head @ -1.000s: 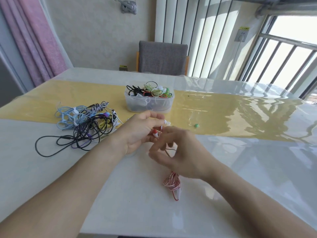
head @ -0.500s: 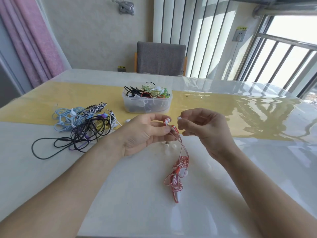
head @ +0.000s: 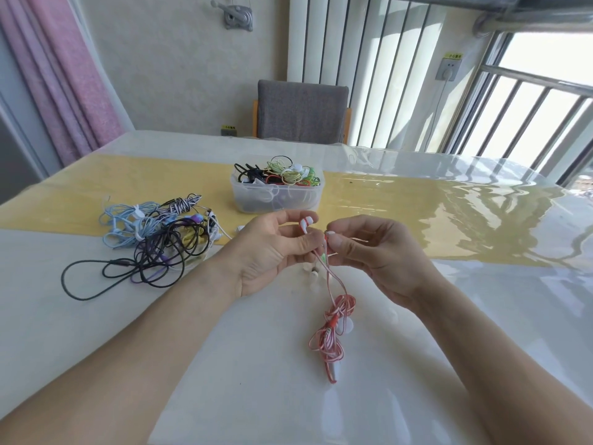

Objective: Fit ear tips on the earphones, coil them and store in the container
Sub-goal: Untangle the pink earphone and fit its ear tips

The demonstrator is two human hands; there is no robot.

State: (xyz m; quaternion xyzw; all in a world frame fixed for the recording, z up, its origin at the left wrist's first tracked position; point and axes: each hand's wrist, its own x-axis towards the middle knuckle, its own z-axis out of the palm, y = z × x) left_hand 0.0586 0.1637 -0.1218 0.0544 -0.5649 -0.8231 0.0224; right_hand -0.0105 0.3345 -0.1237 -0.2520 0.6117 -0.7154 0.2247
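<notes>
My left hand (head: 272,252) pinches a white earbud with a red band (head: 306,223) of the red-and-white earphones. My right hand (head: 375,255) pinches the second earbud (head: 330,234) just beside it. The red-and-white cable (head: 333,329) hangs down from both hands and lies in a loose tangle on the white table. A few small white ear tips (head: 313,274) lie on the table under my hands. The clear plastic container (head: 276,195) stands behind my hands with coiled earphones of several colours piled in it.
A tangled heap of blue, black, purple and striped earphones (head: 154,239) lies to the left on the table. A yellow runner (head: 417,213) crosses the table under a glossy cover. A grey chair (head: 301,112) stands at the far side.
My right hand rose from over the cable to level with my left and now pinches the second earbud. The cable has lifted and hangs between both hands.
</notes>
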